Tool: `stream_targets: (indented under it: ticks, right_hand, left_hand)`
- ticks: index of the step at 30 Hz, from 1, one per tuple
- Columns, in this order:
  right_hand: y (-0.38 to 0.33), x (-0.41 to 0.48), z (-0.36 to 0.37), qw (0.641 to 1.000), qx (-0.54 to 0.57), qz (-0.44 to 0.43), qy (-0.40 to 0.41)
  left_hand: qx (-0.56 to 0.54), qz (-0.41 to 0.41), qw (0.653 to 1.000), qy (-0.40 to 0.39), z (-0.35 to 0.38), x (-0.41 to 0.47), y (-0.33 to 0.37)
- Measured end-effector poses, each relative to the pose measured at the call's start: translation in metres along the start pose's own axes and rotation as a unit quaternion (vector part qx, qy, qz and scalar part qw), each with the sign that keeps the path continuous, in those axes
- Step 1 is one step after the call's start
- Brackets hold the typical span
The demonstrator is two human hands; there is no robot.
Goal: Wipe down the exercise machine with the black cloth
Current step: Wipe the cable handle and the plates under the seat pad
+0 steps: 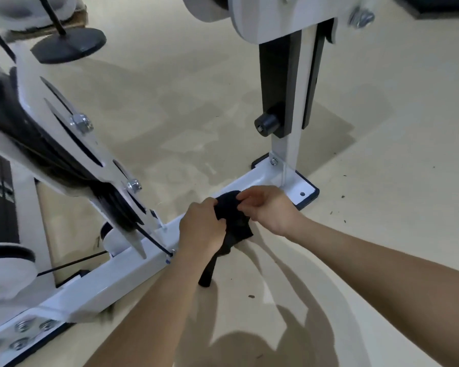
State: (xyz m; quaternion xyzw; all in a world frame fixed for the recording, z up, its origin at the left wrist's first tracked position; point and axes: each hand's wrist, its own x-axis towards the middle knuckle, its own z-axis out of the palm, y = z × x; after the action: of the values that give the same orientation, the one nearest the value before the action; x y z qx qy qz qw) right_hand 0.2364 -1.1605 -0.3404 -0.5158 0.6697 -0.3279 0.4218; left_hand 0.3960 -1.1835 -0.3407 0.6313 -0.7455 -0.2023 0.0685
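Observation:
The black cloth (232,223) is bunched between both hands just above the white base beam (127,276) of the exercise machine. My left hand (200,229) grips its left side, fingers curled into the fabric. My right hand (268,207) pinches its upper right edge. A narrow tail of the cloth (210,271) hangs down toward the floor. The beam runs from bottom left up to a bolted foot plate (300,192) under the white and black upright post (286,102).
A slanted white arm with bolts and a black cable (72,144) leans over the beam at left. A black round disc (69,45) sits top left. Beige floor (382,181) with small dark specks spreads to the right and behind.

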Motion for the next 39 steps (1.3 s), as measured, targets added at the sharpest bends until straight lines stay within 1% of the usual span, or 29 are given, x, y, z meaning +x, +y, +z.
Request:
stream_targets:
  ticks: [2, 4, 6, 8, 9, 11, 13, 14, 15, 17, 18, 19, 20, 21, 22, 23, 24, 25, 26, 27, 28, 29, 30, 31, 32, 35, 37, 38, 39]
  right_hand:
    - [0.009, 0.001, 0.005, 0.998, -0.013, 0.05, -0.023]
    - [0.019, 0.004, 0.02, 0.995, 0.01, 0.086, -0.042]
    - [0.026, 0.004, 0.035, 0.994, 0.054, 0.09, -0.003]
    - [0.022, 0.003, 0.034, 0.992, 0.094, 0.082, 0.036]
    - [0.018, 0.001, 0.026, 0.991, 0.108, 0.077, 0.032]
    - [0.006, -0.006, 0.001, 0.992, 0.112, 0.056, -0.008]
    - [-0.007, -0.014, -0.025, 0.992, 0.108, 0.044, -0.053]
    - [-0.013, -0.017, -0.035, 0.992, 0.1, 0.045, -0.066]
    - [-0.016, -0.017, -0.041, 0.992, 0.091, 0.044, -0.073]
    - [-0.021, -0.011, -0.039, 0.996, 0.076, 0.024, -0.043]
    - [-0.025, -0.005, -0.033, 0.998, 0.069, 0.002, 0.001]
    - [-0.027, 0.002, -0.025, 0.997, 0.06, -0.022, 0.046]
    - [-0.029, 0.006, -0.017, 0.996, 0.034, -0.047, 0.068]
    - [-0.026, 0.009, -0.006, 0.995, -0.011, -0.078, 0.056]
    - [-0.019, 0.011, 0.005, 0.991, -0.069, -0.115, 0.026]
    - [-0.011, 0.01, 0.016, 0.979, -0.133, -0.157, 0.011]
    - [0.0, 0.008, 0.027, 0.961, -0.188, -0.2, 0.008]
    - [0.011, 0.005, 0.036, 0.945, -0.23, -0.233, 0.012]
    - [0.021, 0.002, 0.041, 0.935, -0.259, -0.241, 0.008]
    - [0.029, 0.001, 0.043, 0.932, -0.278, -0.232, 0.002]
    - [0.035, 0.001, 0.043, 0.93, -0.299, -0.215, 0.005]
    - [0.038, 0.001, 0.041, 0.928, -0.317, -0.196, 0.009]
    - [0.041, 0.001, 0.039, 0.927, -0.326, -0.185, 0.015]
    - [0.046, 0.001, 0.037, 0.928, -0.326, -0.181, 0.021]
    - [0.05, 0.002, 0.034, 0.929, -0.32, -0.185, 0.03]
    - [0.062, 0.005, 0.017, 0.95, -0.256, -0.157, 0.088]
    - [0.065, 0.009, 0.003, 0.966, -0.164, -0.097, 0.177]
    - [0.066, 0.011, -0.004, 0.966, -0.113, -0.057, 0.223]
    - [0.067, 0.012, -0.011, 0.966, -0.067, -0.02, 0.25]
  left_hand:
    - [0.022, 0.006, 1.0, 0.016, 0.006, 0.0, -0.004]
    - [0.003, -0.008, 0.999, 0.035, 0.007, 0.002, -0.007]
    - [-0.068, -0.03, 0.996, 0.04, 0.003, 0.0, -0.006]
    - [-0.125, -0.024, 0.99, 0.061, -0.008, -0.005, -0.001]
    - [-0.146, -0.021, 0.986, 0.073, -0.013, -0.008, 0.001]
    - [-0.206, -0.046, 0.975, 0.067, -0.024, -0.019, 0.004]
    - [-0.306, -0.073, 0.949, 0.036, -0.034, -0.028, 0.009]
    - [-0.336, -0.081, 0.938, 0.023, -0.039, -0.031, 0.013]
    - [-0.329, -0.08, 0.941, 0.021, -0.042, -0.033, 0.016]
    - [-0.218, -0.064, 0.972, 0.055, -0.049, -0.031, 0.022]
    - [-0.162, -0.063, 0.98, 0.097, -0.053, -0.029, 0.026]
    - [-0.12, -0.073, 0.98, 0.144, -0.057, -0.024, 0.028]
    - [-0.099, -0.09, 0.975, 0.179, -0.059, -0.018, 0.03]
    - [-0.088, -0.112, 0.969, 0.199, -0.058, -0.01, 0.029]
    - [-0.077, -0.135, 0.966, 0.207, -0.056, -0.004, 0.029]
    - [-0.048, -0.146, 0.965, 0.214, -0.051, 0.002, 0.028]
    - [-0.001, -0.135, 0.965, 0.225, -0.045, 0.004, 0.028]
    - [0.055, -0.095, 0.964, 0.24, -0.039, 0.006, 0.026]
    - [0.117, -0.041, 0.965, 0.23, -0.031, 0.005, 0.024]
    - [0.167, 0.006, 0.97, 0.175, -0.022, 0.003, 0.02]
    - [0.198, 0.028, 0.976, 0.088, -0.011, 0.001, 0.016]
    - [0.212, 0.024, 0.977, -0.001, 0.001, 0.0, 0.009]
    - [0.224, 0.007, 0.972, -0.065, 0.011, -0.001, 0.002]
    - [0.243, -0.002, 0.967, -0.079, 0.02, 0.0, -0.006]
    - [0.258, -0.004, 0.963, -0.07, 0.026, 0.003, -0.01]
    - [0.266, 0.001, 0.964, 0.001, 0.041, 0.023, -0.006]
    - [0.263, 0.025, 0.964, 0.024, 0.042, 0.044, 0.013]
    - [0.261, 0.034, 0.964, 0.02, 0.044, 0.057, 0.028]
    - [0.256, 0.041, 0.966, 0.015, 0.048, 0.071, 0.046]
